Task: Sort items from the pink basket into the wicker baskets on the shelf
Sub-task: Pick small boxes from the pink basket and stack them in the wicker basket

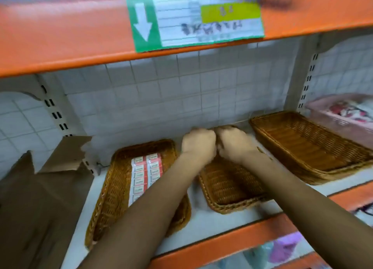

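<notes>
Both hands meet at the back of the middle basket.

Head view: the left hand (198, 145) and right hand (235, 145) sit knuckle to knuckle over the far end of the middle basket (232, 186), fingers curled away from the camera (whether they grasp anything, I cannot tell). The left forearm covers part of the left basket (113, 188), where two rows of red-and-white packets (145, 171) lie. The right basket (302, 145) sits beside the pink basket (327, 119), which is blurred and cut by the frame edge, its contents unclear. A cardboard box (40, 198) stands at left; the sign (193, 20) above is unreadable.
</notes>
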A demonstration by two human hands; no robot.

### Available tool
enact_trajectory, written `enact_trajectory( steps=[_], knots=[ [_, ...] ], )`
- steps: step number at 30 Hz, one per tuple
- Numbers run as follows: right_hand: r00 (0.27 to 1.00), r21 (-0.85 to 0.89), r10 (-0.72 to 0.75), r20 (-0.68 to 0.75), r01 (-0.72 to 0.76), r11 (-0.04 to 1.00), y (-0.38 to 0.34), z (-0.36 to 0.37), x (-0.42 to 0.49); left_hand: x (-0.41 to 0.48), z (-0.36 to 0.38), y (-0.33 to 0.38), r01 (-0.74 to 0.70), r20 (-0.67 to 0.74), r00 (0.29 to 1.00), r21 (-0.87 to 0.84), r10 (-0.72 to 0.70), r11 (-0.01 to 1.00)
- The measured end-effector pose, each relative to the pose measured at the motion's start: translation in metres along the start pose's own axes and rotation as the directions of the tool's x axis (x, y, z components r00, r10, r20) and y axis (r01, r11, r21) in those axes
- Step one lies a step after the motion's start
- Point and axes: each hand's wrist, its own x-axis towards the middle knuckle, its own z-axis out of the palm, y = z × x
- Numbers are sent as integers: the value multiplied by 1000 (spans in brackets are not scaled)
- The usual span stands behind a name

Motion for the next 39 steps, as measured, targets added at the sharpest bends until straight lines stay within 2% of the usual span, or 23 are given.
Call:
enact_trajectory(
  steps=[12, 19, 23, 31, 39],
  knots=[
    [966, -101, 243, -86, -251, 963, 194, -66, -107, 40, -14, 221, -272, -116, 959, -107, 259, 956],
    [910, -68, 398, -114, -407, 911, 279, -98, -158, 58, -26, 320, -421, -127, 904, -113, 408, 900],
    [883, -66, 447, -143, -459, 886, 312, -108, -170, 70, -30, 358, -476, -150, 876, -122, 458, 871],
    [828, -120, 543, -142, -559, 821, 379, -115, -164, 119, -17, 411, -542, -110, 841, -170, 530, 823],
    [803, -151, 596, 4, -589, 794, 439, -111, -126, 191, 15, 434, -538, 4, 837, -183, 548, 823]
  ],
)
